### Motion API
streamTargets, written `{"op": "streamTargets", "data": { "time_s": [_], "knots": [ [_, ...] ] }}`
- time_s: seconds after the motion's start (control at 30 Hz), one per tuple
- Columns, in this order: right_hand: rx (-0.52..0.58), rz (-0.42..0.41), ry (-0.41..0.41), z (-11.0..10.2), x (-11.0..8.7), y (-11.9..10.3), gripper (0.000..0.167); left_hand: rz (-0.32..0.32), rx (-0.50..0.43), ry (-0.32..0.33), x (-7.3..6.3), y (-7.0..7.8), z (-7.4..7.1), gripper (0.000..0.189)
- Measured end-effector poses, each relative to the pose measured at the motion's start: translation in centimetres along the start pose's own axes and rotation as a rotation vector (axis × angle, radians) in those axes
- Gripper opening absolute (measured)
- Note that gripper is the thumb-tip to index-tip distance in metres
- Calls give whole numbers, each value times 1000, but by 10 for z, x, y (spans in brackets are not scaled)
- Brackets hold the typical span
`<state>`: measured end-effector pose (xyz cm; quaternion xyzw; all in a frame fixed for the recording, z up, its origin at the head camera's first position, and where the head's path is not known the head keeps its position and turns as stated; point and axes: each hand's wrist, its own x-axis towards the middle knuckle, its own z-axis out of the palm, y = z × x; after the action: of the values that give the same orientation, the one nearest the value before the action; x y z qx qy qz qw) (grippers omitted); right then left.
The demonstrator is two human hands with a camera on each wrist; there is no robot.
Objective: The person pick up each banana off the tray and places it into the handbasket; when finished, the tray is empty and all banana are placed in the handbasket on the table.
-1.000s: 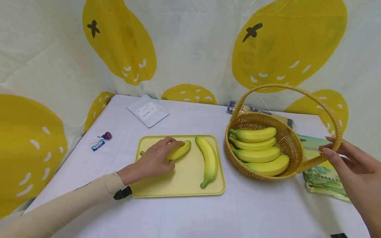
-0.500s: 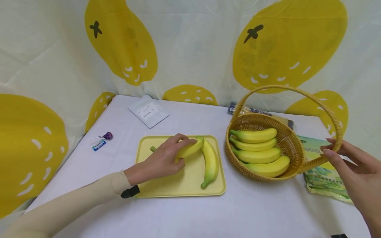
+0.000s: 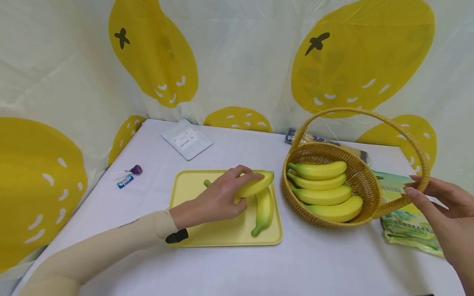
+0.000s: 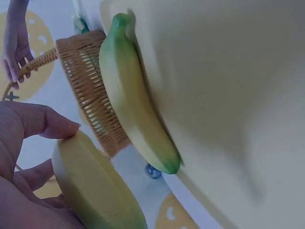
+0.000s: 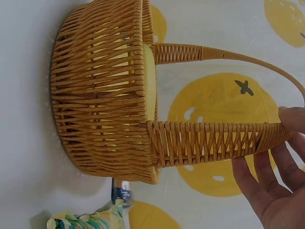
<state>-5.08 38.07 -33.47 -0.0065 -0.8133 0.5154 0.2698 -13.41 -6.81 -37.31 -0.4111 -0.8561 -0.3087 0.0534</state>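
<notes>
My left hand (image 3: 224,195) pinches a banana (image 3: 255,187) between thumb and fingers, holding it above the yellow tray (image 3: 207,238). Under its tip lies a second banana (image 3: 264,211), partly hidden in the head view; the left wrist view shows this tray banana (image 4: 131,95) whole, apart from the held one. To the right stands a wicker basket (image 3: 333,224) with several bananas (image 3: 322,183) stacked in it, stems to the left. My right hand (image 3: 442,209) grips the basket's handle (image 3: 424,164) on its right side, thumb on one face and fingers on the other.
A green printed bag (image 3: 407,230) lies behind the right hand. Another packet (image 3: 314,139) is behind the basket. At the back left is a silver pouch (image 3: 187,139). A lollipop (image 3: 136,169) and a small blue-green wrapped sweet (image 3: 125,181) lie at the left.
My left hand has lifted the banana off the tray and carried it rightward, over the second banana. My right hand stays on the basket handle.
</notes>
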Motion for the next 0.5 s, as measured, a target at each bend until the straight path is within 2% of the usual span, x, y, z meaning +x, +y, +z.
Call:
{"op": "streamTargets", "data": {
  "time_s": [0.1, 0.33, 0.5],
  "knots": [
    [-8, -12, -8, -2, 0, 1, 38, 28, 8, -5, 8, 5, 1, 67],
    [152, -25, -31, -3, -1, 4, 37, 92, 1, -35, 33, 18, 9, 70],
    [173, -40, -46, -2, -1, 5, 38, 151, 12, -64, 50, 32, 18, 68]
  ]
}}
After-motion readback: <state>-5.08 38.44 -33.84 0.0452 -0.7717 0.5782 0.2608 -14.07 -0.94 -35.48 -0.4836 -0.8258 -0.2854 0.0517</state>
